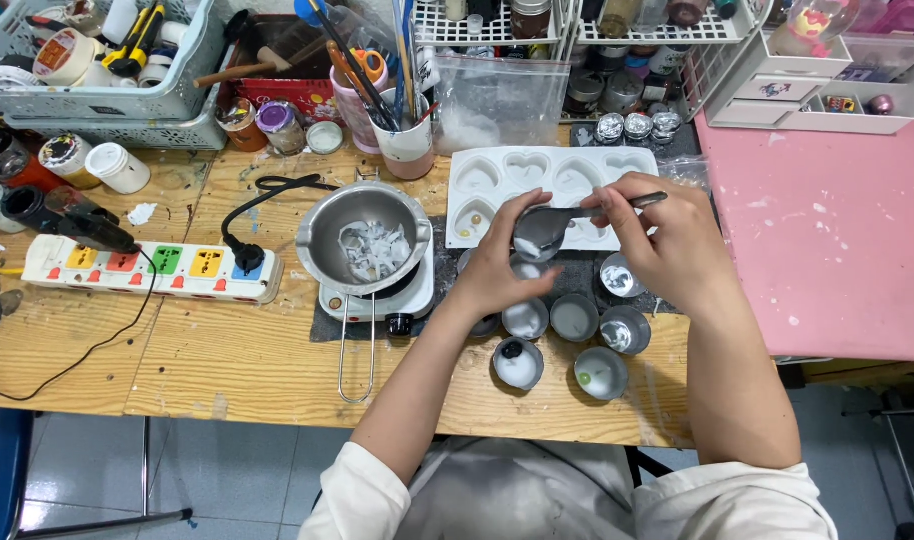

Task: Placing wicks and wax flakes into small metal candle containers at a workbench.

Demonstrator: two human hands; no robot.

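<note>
Together, both hands grip a tilted spoon.

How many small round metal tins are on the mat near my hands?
7 in plain view: one beside the right hand, three in a row below, two at the front, one under the left hand. More may be hidden.

Two hands, left hand and right hand; one spoon; one melting pot; one power strip; one white heart mould; about seven small round tins.
</note>
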